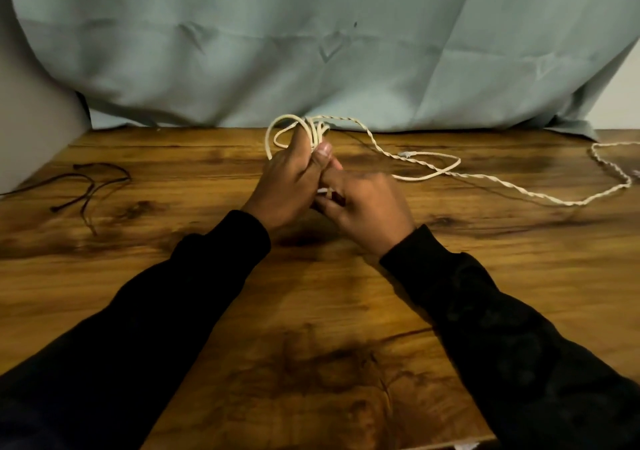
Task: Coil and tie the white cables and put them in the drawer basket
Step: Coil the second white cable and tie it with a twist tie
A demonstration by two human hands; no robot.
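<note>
My left hand [289, 183] grips a small coil of white cable [277, 131] above the middle of the wooden table [311, 311]; several loops stand up from its fingers. My right hand [363, 204] is pressed against the left, its fingers curled round a short white piece of the cable between the two hands. The loose rest of the white cable [485, 181], partly twisted, trails right across the table to the right edge. No drawer basket is in view.
A thin dark cord [90, 186] lies tangled at the table's left side. A pale green cloth [311, 51] hangs behind the table's far edge. A grey wall panel [31, 120] stands at the left.
</note>
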